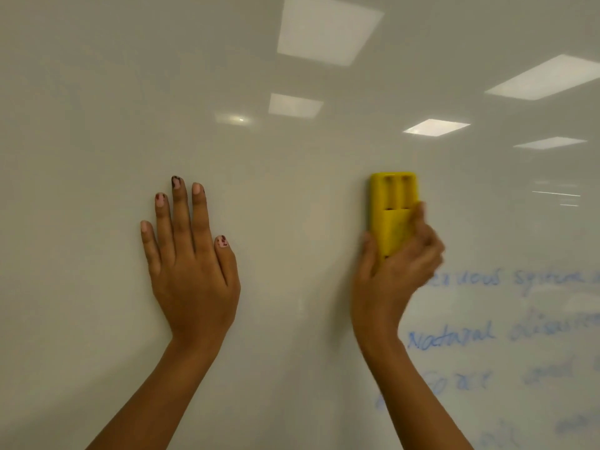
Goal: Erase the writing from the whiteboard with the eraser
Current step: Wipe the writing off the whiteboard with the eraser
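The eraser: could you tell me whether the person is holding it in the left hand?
No, the right hand grips the yellow eraser, while the left hand lies flat on the whiteboard.

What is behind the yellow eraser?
The whiteboard; the eraser, gripped by the right hand, hides that patch, so any ink there cannot be seen. Blue writing shows lower right.

Reflected ceiling light panels, the largest at top centre, smaller ones toward the right edge, a small bright glare spot beside one
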